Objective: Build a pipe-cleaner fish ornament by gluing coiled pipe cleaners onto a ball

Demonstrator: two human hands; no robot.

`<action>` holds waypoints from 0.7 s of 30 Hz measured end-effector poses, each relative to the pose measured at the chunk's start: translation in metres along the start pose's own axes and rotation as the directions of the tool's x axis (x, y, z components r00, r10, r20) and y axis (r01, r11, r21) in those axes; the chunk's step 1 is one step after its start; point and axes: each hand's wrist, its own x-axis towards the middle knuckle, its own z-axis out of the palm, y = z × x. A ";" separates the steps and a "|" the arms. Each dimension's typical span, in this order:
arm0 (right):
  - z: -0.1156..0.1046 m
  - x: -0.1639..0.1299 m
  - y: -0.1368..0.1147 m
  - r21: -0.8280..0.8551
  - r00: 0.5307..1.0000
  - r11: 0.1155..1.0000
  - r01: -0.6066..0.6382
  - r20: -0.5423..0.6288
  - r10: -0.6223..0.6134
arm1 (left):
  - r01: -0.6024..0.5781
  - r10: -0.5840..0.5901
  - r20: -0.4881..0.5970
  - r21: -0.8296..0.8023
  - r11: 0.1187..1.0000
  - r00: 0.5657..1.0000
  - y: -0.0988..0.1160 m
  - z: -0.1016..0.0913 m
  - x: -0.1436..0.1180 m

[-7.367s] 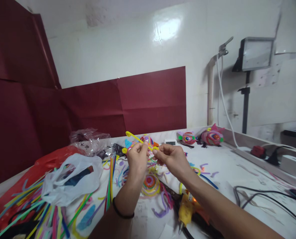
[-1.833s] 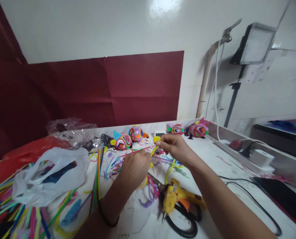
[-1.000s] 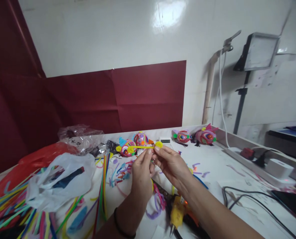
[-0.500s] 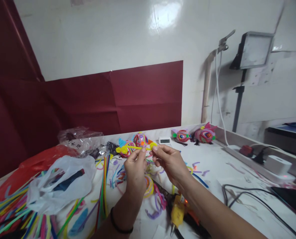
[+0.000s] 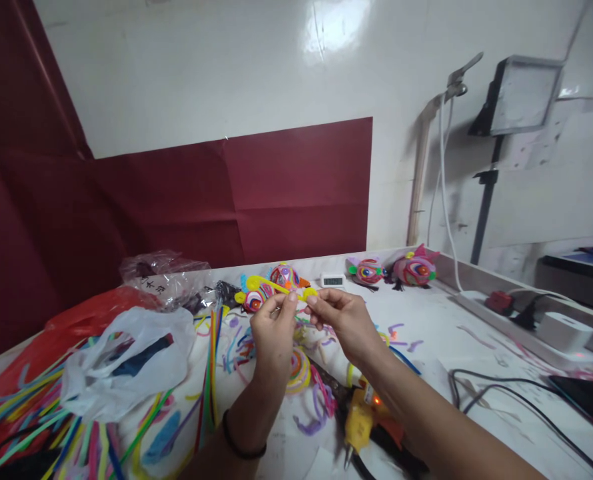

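Observation:
Between my two hands stretches a yellow pipe cleaner (image 5: 272,285), coiled into a flat spiral at each end. My left hand (image 5: 274,330) pinches it near the middle between thumb and fingers. The right-hand spiral (image 5: 309,293) is pinched by the fingertips of my right hand (image 5: 341,320). Just behind them lie two colourful fish-like craft pieces, one with a striped round body (image 5: 286,275). Below my hands a coiled yellow and pink disc (image 5: 299,372) is partly covered by my left wrist. A yellow glue gun (image 5: 359,423) lies under my right forearm.
Loose pipe cleaners (image 5: 209,380) and a white plastic bag (image 5: 126,363) cover the left side. Two finished craft fish (image 5: 414,268) and a small digital timer (image 5: 332,281) stand along the back. A power strip (image 5: 521,330) and black cables (image 5: 506,380) lie at right.
The yellow pipe cleaner's left end has tilted upward and shifted slightly right. Both hands keep their pinch; the whole view has shifted a little.

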 end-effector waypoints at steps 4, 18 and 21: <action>-0.003 0.001 -0.008 -0.085 1.000 0.996 0.012 0.025 -0.010 | -0.093 0.089 0.046 0.091 0.992 0.995 -0.002 -0.005 0.003; -0.022 0.001 -0.024 -0.675 0.954 0.680 0.285 0.266 -0.136 | -0.509 0.397 0.318 0.508 0.695 0.861 0.017 -0.008 -0.001; -0.024 -0.001 -0.032 -0.783 0.932 0.508 0.359 0.329 -0.152 | -0.547 0.395 0.384 0.501 0.670 0.835 0.017 -0.007 -0.003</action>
